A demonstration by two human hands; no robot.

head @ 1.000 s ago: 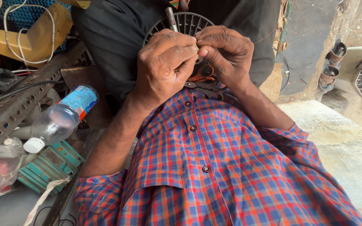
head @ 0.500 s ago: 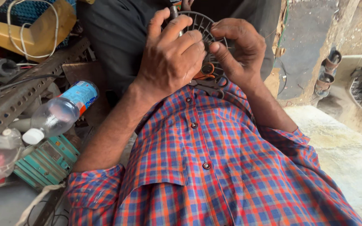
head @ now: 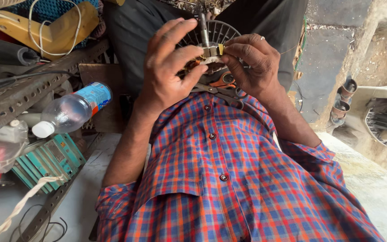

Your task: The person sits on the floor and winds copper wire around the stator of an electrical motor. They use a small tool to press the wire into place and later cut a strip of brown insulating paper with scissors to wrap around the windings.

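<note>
Soft, even daylight; brightest at lower right, dim shadow at upper centre; wide-angle stretching at edges; focus sharp.

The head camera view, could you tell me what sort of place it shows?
Probably a small repair workshop for electrical appliances. Both hands, left hand and right hand, work on a motor part with a slotted round housing. Scissors lie on the lap, and a perforated metal rack holds wires and parts.
</note>
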